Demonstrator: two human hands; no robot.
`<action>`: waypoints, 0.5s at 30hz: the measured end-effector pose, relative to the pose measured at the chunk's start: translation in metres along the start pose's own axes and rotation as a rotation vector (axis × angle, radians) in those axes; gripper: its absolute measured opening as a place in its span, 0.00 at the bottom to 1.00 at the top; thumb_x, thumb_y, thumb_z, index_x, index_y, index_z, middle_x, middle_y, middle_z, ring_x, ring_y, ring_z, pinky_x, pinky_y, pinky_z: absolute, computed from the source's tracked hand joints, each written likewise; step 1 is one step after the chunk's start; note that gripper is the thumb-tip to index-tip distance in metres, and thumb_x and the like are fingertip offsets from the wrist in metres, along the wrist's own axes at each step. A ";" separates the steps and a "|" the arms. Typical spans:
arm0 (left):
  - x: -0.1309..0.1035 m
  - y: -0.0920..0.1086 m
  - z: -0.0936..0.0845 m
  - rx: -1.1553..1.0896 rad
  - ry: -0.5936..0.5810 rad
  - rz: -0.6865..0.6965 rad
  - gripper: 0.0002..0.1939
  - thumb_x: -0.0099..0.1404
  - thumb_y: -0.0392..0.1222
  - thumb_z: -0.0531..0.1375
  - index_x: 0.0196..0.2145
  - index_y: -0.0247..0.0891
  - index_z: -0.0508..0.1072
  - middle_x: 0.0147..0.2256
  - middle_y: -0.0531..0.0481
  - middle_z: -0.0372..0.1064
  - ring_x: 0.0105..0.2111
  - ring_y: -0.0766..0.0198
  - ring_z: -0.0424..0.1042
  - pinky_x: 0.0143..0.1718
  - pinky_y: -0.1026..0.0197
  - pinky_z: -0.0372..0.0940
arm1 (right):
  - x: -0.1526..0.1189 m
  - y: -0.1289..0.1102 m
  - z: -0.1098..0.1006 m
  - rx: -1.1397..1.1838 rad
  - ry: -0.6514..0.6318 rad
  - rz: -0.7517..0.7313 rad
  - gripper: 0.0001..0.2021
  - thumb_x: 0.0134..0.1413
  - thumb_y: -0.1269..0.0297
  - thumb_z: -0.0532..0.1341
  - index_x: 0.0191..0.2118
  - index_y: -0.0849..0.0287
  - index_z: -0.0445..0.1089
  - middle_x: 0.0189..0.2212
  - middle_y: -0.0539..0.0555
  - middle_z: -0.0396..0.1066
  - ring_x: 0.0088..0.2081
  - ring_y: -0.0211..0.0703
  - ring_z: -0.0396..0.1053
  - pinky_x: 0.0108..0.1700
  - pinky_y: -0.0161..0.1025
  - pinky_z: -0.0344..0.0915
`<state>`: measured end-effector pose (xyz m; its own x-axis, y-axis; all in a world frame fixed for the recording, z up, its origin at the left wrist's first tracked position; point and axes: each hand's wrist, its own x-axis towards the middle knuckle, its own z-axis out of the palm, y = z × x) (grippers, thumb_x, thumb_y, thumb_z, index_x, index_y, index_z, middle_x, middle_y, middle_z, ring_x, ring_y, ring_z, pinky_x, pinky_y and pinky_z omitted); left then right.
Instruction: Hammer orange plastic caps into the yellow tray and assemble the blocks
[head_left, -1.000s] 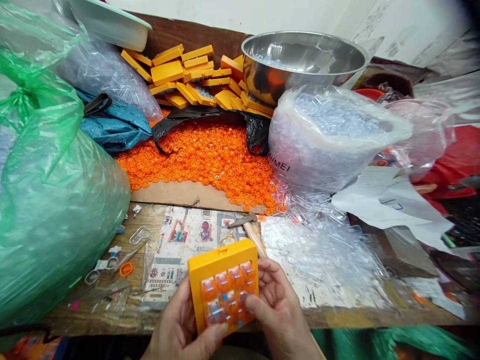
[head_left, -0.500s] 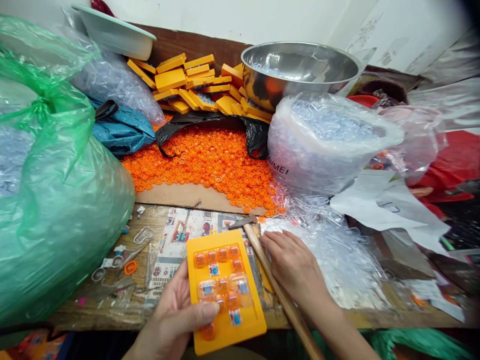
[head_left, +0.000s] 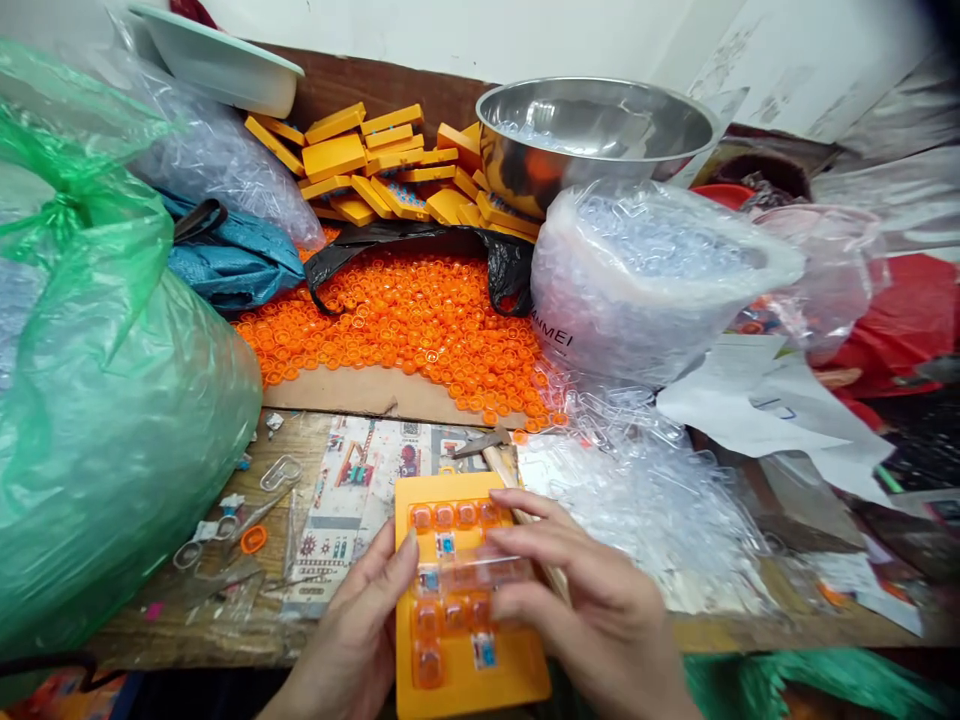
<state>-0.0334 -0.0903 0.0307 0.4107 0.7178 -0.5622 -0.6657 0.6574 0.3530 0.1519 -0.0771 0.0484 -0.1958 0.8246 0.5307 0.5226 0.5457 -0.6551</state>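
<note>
A yellow-orange board [head_left: 517, 672] with small orange caps and clear pieces on it is held upright near the table's front edge. My left hand [head_left: 360, 620] grips its left side, the thumb lying along the front. Over the right half of the board is my right hand [head_left: 577, 590], its fingers bent around a clear piece [head_left: 480, 572] that is blurred by motion. A small hammer [head_left: 484, 443] lies behind the board, most of its handle hidden by the board and my right hand.
Behind lies a heap of orange rings [head_left: 420, 310], with stacked yellow boards [head_left: 335, 157] beyond. A green bag [head_left: 127, 430] fills the left. On the right are loose clear pieces [head_left: 637, 500], a white bag [head_left: 637, 290] and a steel bowl [head_left: 592, 120].
My right hand has moved left from the clear pieces onto the board, now with a clear piece at its fingers. The board has shifted slightly right, and my left thumb has moved toward its edge.
</note>
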 end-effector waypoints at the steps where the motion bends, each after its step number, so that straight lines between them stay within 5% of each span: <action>1: 0.000 -0.001 0.000 0.002 0.011 0.001 0.29 0.63 0.46 0.64 0.60 0.42 0.65 0.55 0.43 0.70 0.57 0.49 0.67 0.58 0.52 0.60 | 0.000 -0.002 0.006 -0.012 0.015 -0.058 0.08 0.58 0.57 0.63 0.41 0.52 0.72 0.30 0.49 0.77 0.43 0.43 0.75 0.48 0.41 0.72; 5: 0.000 -0.002 0.001 0.043 0.031 0.023 0.29 0.60 0.49 0.67 0.57 0.41 0.68 0.56 0.43 0.69 0.57 0.49 0.67 0.58 0.52 0.60 | -0.002 0.007 0.020 -0.157 0.072 -0.115 0.09 0.58 0.57 0.63 0.39 0.55 0.75 0.35 0.55 0.69 0.44 0.45 0.68 0.48 0.46 0.69; 9: 0.001 -0.004 0.005 0.077 0.007 0.037 0.33 0.58 0.44 0.68 0.60 0.43 0.64 0.53 0.42 0.72 0.53 0.48 0.70 0.57 0.50 0.62 | -0.007 0.014 0.017 -0.174 -0.016 -0.109 0.08 0.60 0.60 0.62 0.44 0.54 0.73 0.54 0.59 0.62 0.55 0.49 0.61 0.54 0.51 0.63; 15: 0.002 -0.009 0.009 0.094 0.014 0.099 0.27 0.60 0.40 0.67 0.56 0.38 0.67 0.50 0.39 0.74 0.49 0.48 0.74 0.53 0.50 0.66 | -0.020 0.008 0.021 -0.102 -0.091 -0.013 0.19 0.61 0.73 0.57 0.55 0.49 0.68 0.65 0.57 0.51 0.65 0.53 0.52 0.62 0.60 0.55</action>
<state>-0.0206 -0.0925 0.0328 0.3371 0.7772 -0.5314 -0.6409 0.6029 0.4752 0.1422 -0.0865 0.0212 -0.2751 0.8301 0.4850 0.5998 0.5424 -0.5882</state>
